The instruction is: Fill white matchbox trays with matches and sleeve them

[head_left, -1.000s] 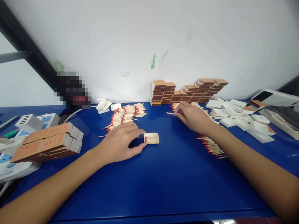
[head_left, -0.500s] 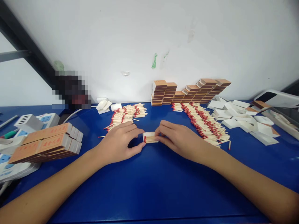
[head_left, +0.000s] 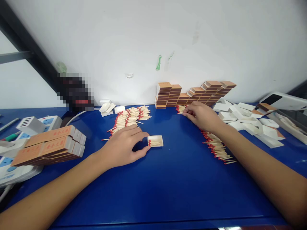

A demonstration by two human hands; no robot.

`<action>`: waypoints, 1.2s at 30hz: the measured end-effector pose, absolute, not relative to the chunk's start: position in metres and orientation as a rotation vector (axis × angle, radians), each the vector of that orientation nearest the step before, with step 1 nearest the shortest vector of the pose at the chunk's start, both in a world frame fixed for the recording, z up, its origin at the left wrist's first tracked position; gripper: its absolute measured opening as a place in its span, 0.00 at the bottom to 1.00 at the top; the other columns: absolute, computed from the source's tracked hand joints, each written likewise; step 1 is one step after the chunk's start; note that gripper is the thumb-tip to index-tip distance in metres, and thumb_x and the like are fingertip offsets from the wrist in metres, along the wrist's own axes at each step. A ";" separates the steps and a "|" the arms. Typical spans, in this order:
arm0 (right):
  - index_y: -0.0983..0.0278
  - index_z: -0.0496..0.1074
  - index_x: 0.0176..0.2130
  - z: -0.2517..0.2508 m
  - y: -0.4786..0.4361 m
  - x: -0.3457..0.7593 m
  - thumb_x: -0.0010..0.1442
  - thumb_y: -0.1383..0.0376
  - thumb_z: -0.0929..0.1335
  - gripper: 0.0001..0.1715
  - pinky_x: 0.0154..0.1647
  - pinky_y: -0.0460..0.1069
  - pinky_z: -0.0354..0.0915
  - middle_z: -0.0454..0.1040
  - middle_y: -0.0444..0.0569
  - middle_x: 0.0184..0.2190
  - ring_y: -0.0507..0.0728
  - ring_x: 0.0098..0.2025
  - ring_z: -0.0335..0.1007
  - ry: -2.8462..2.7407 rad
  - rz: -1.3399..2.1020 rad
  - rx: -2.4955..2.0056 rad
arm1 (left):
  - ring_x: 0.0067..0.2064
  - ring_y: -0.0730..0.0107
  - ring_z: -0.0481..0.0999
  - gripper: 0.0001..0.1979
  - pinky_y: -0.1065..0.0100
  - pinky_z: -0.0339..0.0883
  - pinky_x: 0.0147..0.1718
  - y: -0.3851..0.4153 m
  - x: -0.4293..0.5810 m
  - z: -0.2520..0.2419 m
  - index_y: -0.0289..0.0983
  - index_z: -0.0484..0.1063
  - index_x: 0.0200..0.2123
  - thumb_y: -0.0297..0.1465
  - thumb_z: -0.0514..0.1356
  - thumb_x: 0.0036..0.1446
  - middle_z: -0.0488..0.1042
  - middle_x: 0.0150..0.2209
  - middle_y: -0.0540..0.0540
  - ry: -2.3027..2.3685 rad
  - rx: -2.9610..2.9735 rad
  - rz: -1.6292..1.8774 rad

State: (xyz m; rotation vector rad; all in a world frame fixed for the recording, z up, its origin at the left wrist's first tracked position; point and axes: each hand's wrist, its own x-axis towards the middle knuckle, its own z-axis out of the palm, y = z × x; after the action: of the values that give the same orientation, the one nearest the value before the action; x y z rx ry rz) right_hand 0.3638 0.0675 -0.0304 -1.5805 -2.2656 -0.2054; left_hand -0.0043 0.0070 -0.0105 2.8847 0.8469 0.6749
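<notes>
My left hand [head_left: 126, 145] grips the left end of a small white matchbox tray [head_left: 159, 137] between thumb and fingers. Red-headed matches [head_left: 155, 142] lie inside, their heads toward that hand. Farther back on the right, my right hand [head_left: 200, 113] is closed, its fingertips at the stick ends of a small group of matches [head_left: 180, 109]. Whether any are pinched is hidden. Beneath and beyond the right wrist runs a long row of loose matches [head_left: 218, 147], partly covered by the hand and forearm. Another pile of matches [head_left: 129, 117] lies behind my left hand.
Stacked matchboxes [head_left: 164, 95] stand along the wall. White empty trays [head_left: 247, 118] are heaped at right beside a white device [head_left: 283, 101]. Bundled matchboxes [head_left: 48, 145] rest over a power strip [head_left: 51, 123] at left. Folded white pieces [head_left: 106, 108] lie at the back of the blue table [head_left: 153, 191].
My right hand has let go of the tray's right end and moved back and right to the matches. The row of matches under it has shifted. My left hand stays on the tray.
</notes>
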 end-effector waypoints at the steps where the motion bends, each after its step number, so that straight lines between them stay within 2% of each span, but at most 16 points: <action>1: 0.62 0.74 0.35 -0.031 0.068 0.364 0.66 0.64 0.64 0.11 0.41 0.55 0.64 0.72 0.54 0.35 0.62 0.38 0.70 -2.269 -0.193 -1.579 | 0.41 0.62 0.76 0.13 0.60 0.72 0.41 0.007 -0.004 -0.010 0.36 0.77 0.50 0.36 0.61 0.68 0.77 0.36 0.45 0.845 2.885 0.673; 10: 0.63 0.71 0.35 -0.025 0.065 0.356 0.68 0.62 0.63 0.12 0.45 0.58 0.66 0.74 0.58 0.37 0.64 0.41 0.70 -2.359 -0.077 -1.556 | 0.40 0.61 0.77 0.13 0.59 0.72 0.42 0.007 -0.005 -0.009 0.36 0.77 0.50 0.36 0.61 0.68 0.78 0.36 0.45 0.846 2.897 0.664; 16: 0.62 0.71 0.40 -0.002 0.011 0.292 0.72 0.63 0.64 0.09 0.43 0.55 0.66 0.74 0.54 0.39 0.61 0.42 0.69 -2.299 0.025 -1.321 | 0.40 0.61 0.77 0.13 0.59 0.71 0.40 0.008 -0.005 -0.010 0.36 0.78 0.49 0.36 0.60 0.68 0.78 0.35 0.45 0.880 2.897 0.698; 24: 0.66 0.73 0.40 -0.004 -0.031 0.230 0.73 0.69 0.62 0.12 0.46 0.57 0.66 0.75 0.56 0.39 0.62 0.41 0.69 -2.571 -0.145 -1.188 | 0.40 0.60 0.77 0.12 0.59 0.71 0.41 0.007 -0.004 -0.008 0.36 0.78 0.49 0.36 0.61 0.67 0.78 0.36 0.45 0.899 2.871 0.678; 28: 0.63 0.74 0.40 -0.005 -0.015 0.251 0.71 0.66 0.65 0.08 0.40 0.52 0.65 0.75 0.51 0.37 0.58 0.39 0.70 -2.405 0.055 -1.202 | 0.40 0.61 0.77 0.12 0.61 0.71 0.40 0.006 -0.004 -0.008 0.36 0.78 0.49 0.36 0.61 0.67 0.79 0.36 0.46 0.896 2.884 0.678; 31: 0.62 0.76 0.39 -0.009 0.015 0.293 0.70 0.64 0.66 0.09 0.40 0.53 0.63 0.74 0.50 0.33 0.59 0.36 0.69 -2.261 -0.105 -1.359 | 0.41 0.61 0.77 0.12 0.61 0.71 0.40 0.006 -0.004 -0.008 0.37 0.78 0.49 0.37 0.61 0.67 0.79 0.36 0.46 0.895 2.878 0.673; 33: 0.64 0.77 0.39 -0.015 0.037 0.325 0.68 0.63 0.67 0.10 0.42 0.56 0.63 0.74 0.52 0.32 0.63 0.38 0.69 -2.233 -0.258 -1.479 | 0.41 0.61 0.77 0.12 0.60 0.71 0.41 0.006 -0.003 -0.008 0.37 0.77 0.49 0.36 0.60 0.68 0.78 0.36 0.45 0.891 2.877 0.666; 36: 0.64 0.78 0.38 -0.024 0.060 0.361 0.68 0.60 0.65 0.14 0.43 0.57 0.62 0.74 0.54 0.32 0.65 0.39 0.69 -2.229 -0.307 -1.596 | 0.41 0.61 0.78 0.12 0.60 0.72 0.41 0.005 -0.003 -0.008 0.36 0.77 0.49 0.36 0.60 0.68 0.78 0.36 0.45 0.881 2.897 0.670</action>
State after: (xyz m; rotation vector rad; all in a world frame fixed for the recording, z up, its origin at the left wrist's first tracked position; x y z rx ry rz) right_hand 0.3610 0.0603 -0.0236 -1.5964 -2.2293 -0.3067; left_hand -0.0035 0.0053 -0.0082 2.8969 0.8811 0.6695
